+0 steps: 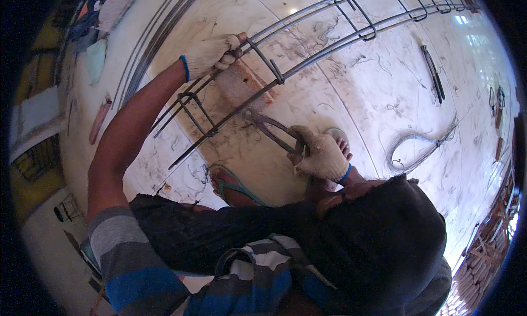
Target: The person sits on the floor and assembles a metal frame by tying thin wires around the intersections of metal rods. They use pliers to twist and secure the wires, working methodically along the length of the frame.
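Observation:
A rebar cage (315, 58), long bars with square stirrups around them, slants from the lower left to the upper right. My left hand (214, 55), in a pale knitted glove with a blue cuff, is closed around its far bar, beside a tilted stirrup (266, 62). My right hand (321, 154), gloved the same way, grips the handles of a pair of pincers (270, 128). Their jaws are just on the near side of the cage's near bar, apart from it. Beneath the cage lies a rusty-edged block (241, 85).
A loose coil of thin wire (396, 151) and a long-handled tool (432, 74) lie on the tiled floor to the right. Several long bars (148, 52) run along the left. My sandalled foot (233, 187) is near the cage's lower end. Stacked sticks (483, 261) fill the lower right.

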A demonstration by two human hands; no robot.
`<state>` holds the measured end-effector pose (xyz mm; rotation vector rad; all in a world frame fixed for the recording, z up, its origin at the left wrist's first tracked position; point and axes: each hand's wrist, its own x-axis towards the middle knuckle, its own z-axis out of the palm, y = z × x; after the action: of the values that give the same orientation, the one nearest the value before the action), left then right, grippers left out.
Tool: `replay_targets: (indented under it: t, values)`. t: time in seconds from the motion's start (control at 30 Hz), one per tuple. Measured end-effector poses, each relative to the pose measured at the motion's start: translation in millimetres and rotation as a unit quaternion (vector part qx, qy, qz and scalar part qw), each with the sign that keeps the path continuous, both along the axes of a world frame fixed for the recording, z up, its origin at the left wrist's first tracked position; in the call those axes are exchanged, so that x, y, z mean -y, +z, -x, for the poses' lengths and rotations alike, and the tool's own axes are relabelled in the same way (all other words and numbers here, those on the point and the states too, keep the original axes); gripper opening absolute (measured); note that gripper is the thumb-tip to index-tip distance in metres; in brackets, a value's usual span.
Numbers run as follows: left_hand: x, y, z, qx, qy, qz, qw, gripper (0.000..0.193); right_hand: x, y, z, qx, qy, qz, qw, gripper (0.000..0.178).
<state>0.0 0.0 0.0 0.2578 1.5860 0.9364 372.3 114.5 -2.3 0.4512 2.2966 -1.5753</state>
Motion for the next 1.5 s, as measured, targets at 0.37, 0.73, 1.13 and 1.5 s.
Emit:
replay_targets:
  t: [0.37,0.73,1.13,1.5]
  values:
    - [5.0,-8.0,9.8,-0.038,-0.027,0.040,0.998,0.042,12.0,-7.2,12.3,-0.058,-0.131,0.084,0.986,0.065]
    - [-3.0,6.2,-0.4,-0.021,-0.022,0.012,0.999,0.035,2.3,6.8,12.4,0.019,-0.133,0.050,0.990,0.060]
    - [2.8,-6.3,4.0,-0.168,-0.089,0.012,0.982,0.048,-23.8,-26.5,-40.7,0.007,-0.205,-0.062,0.977,0.072]
    - [-1.1,-3.8,0.9,-0.102,-0.045,0.018,0.994,0.043,-120.6,-61.7,-102.7,0.053,-0.353,-0.224,0.907,0.069]
